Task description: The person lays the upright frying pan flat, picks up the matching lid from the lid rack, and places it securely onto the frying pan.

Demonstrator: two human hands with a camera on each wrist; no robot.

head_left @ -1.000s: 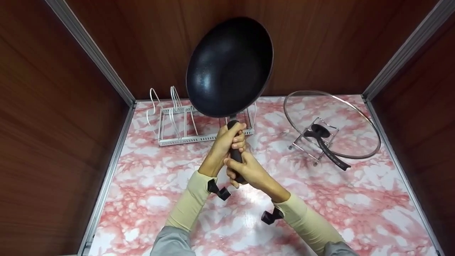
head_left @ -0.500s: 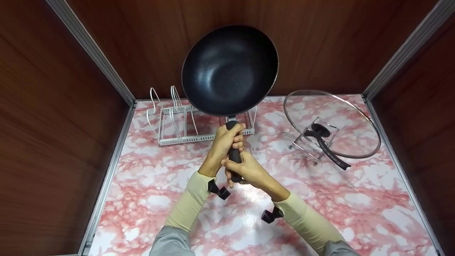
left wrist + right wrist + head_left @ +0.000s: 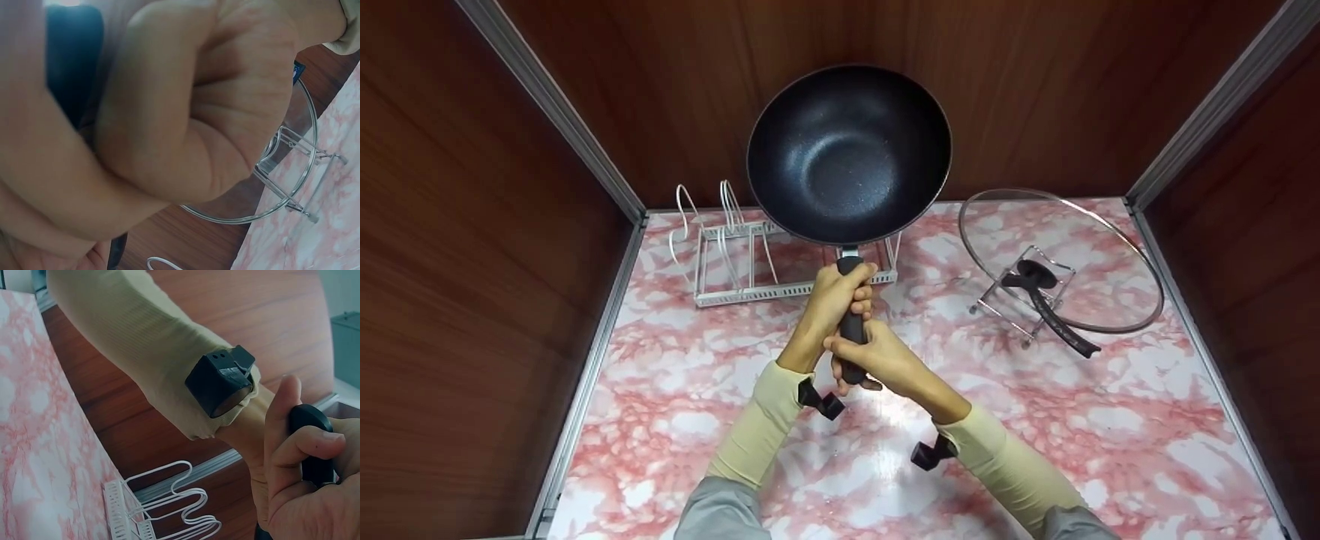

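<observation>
A black wok (image 3: pixel 850 157) is held up in the head view, its dark inside turned to the camera and its handle (image 3: pixel 852 328) pointing down at me. My left hand (image 3: pixel 831 298) grips that handle close to the bowl. Lower down, my right hand (image 3: pixel 889 358) holds the handle near its end, thumb laid across it. The right wrist view shows the handle's rounded end (image 3: pixel 310 417) between the right hand's fingers. Behind the wok stands a white wire rack (image 3: pixel 757 293), partly covered by it. The left wrist view is mostly filled by fingers and palm.
To the right, a glass lid (image 3: pixel 1158 306) with a black curved handle (image 3: pixel 1054 319) leans on a small wire stand (image 3: pixel 1006 315). Dark wood-grain panels (image 3: pixel 1035 97) enclose the red-and-white marbled table (image 3: pixel 1095 450) at the back and both sides.
The wok has turned and tipped, so its inside faces the camera more squarely. Its upper rim sits lower than before. Both hands keep their hold and shift slightly left.
</observation>
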